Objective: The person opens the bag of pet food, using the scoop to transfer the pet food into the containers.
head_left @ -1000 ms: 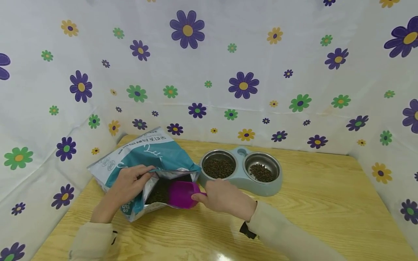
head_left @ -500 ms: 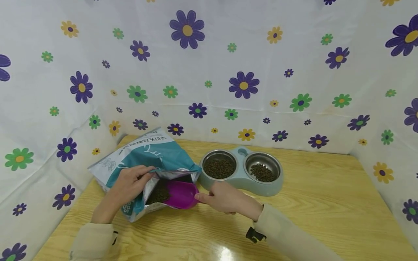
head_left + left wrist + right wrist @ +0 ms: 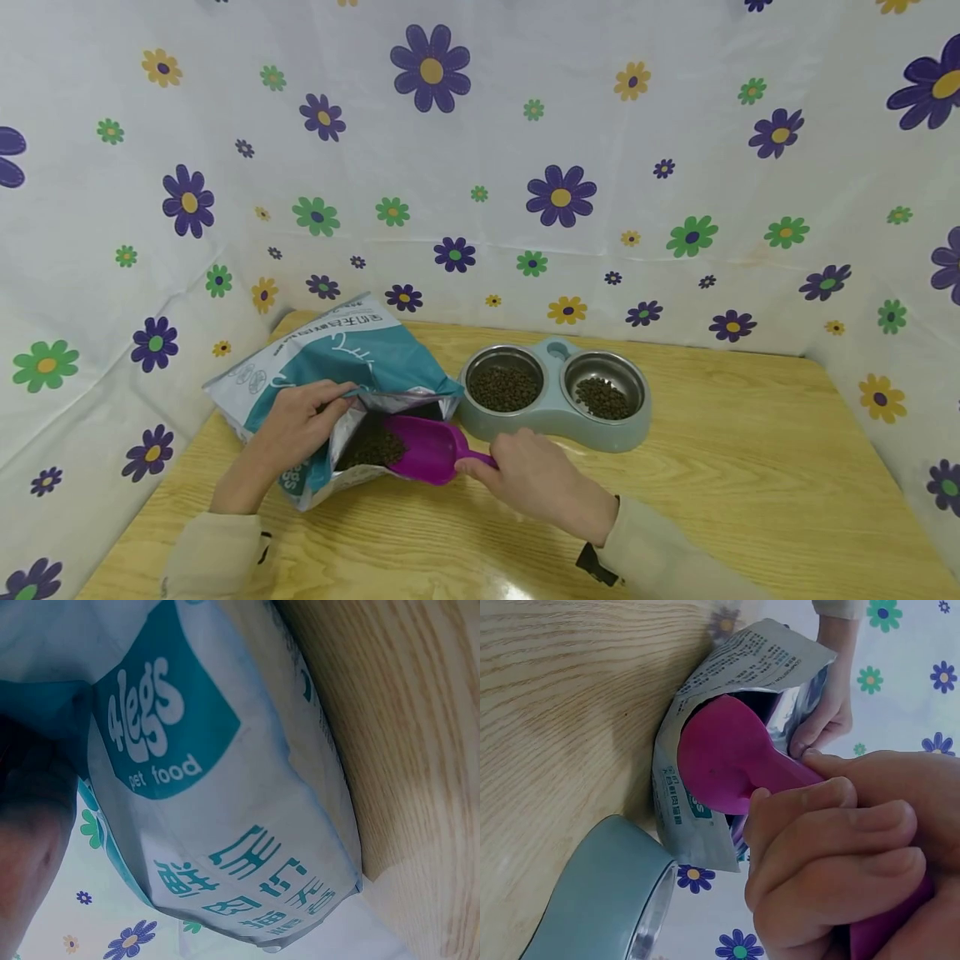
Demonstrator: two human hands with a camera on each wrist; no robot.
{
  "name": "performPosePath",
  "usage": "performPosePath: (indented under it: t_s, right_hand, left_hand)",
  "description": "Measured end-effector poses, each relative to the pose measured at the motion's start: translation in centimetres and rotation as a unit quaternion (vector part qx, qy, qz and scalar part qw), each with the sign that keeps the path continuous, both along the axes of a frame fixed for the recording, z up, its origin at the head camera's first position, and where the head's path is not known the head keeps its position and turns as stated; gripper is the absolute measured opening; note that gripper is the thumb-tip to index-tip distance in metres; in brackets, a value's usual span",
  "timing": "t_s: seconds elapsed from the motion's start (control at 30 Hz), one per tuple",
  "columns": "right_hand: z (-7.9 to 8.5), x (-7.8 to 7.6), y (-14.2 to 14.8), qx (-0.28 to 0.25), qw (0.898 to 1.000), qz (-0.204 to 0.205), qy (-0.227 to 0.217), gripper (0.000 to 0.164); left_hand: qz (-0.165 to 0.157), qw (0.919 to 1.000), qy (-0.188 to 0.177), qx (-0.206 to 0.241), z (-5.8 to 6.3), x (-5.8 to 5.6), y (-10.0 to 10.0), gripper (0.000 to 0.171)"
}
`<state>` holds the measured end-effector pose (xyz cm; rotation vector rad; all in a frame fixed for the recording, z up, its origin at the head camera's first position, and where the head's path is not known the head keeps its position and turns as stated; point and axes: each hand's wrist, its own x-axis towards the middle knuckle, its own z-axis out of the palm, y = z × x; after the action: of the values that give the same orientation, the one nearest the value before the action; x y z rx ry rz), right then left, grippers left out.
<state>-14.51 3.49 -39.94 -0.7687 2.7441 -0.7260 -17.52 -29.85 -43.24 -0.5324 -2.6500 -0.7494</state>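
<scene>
A teal and white pet food bag [image 3: 375, 346] lies on its side at the left of the table, its mouth facing the person. My left hand [image 3: 300, 421] pinches the upper edge of that mouth and holds it apart. Brown kibble [image 3: 372, 448] shows inside. The magenta scoop [image 3: 431, 450] sits in the bag's mouth, kibble at its front end and the rear of its pan bare. Its handle is gripped by my right hand [image 3: 543, 479]; in the right wrist view the fingers [image 3: 840, 862] curl round it. The scoop's front edge is hidden by kibble.
Right of the bag stands a pale blue double feeder [image 3: 551, 417] with two steel bowls. Kibble covers the bottom of the left bowl [image 3: 504, 348]; a smaller heap lies in the right bowl [image 3: 626, 367]. Flowered cloth [image 3: 495, 167] hangs behind the wooden table [image 3: 735, 467].
The right hand has drawn back slightly to the right with the scoop, so more of its handle shows. Kibble has shifted at the scoop's front. The left hand stays on the bag's edge.
</scene>
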Motion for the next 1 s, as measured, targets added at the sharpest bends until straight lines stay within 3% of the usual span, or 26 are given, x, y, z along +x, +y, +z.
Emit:
performPosePath:
  t_s: [0.27, 0.53, 0.8, 1.0]
  right_hand:
    - [-0.9, -1.2, 1.1, -0.04, 0.995, 0.002, -0.092, 0.064]
    - [-2.3, -1.6, 2.5, -0.093, 0.975, -0.004, -0.201, 0.065]
    - [-4.0, -1.3, 3.3, -0.145, 0.966, 0.001, -0.212, 0.062]
    - [-4.4, -1.0, 3.9, -0.171, 0.961, 0.001, -0.216, 0.062]
  left_hand:
    - [-0.001, 1.0, -0.004, 0.001, 0.1, 0.1, 0.0, 0.025]
    - [0.001, 0.9999, -0.014, 0.002, 0.1, 0.1, 0.0, 0.026]
    - [-0.001, 1.0, -0.007, 0.004, 0.1, 0.1, 0.0, 0.025]
    - [-0.005, 0.9999, -0.007, 0.011, 0.3, 0.1, 0.1, 0.025]
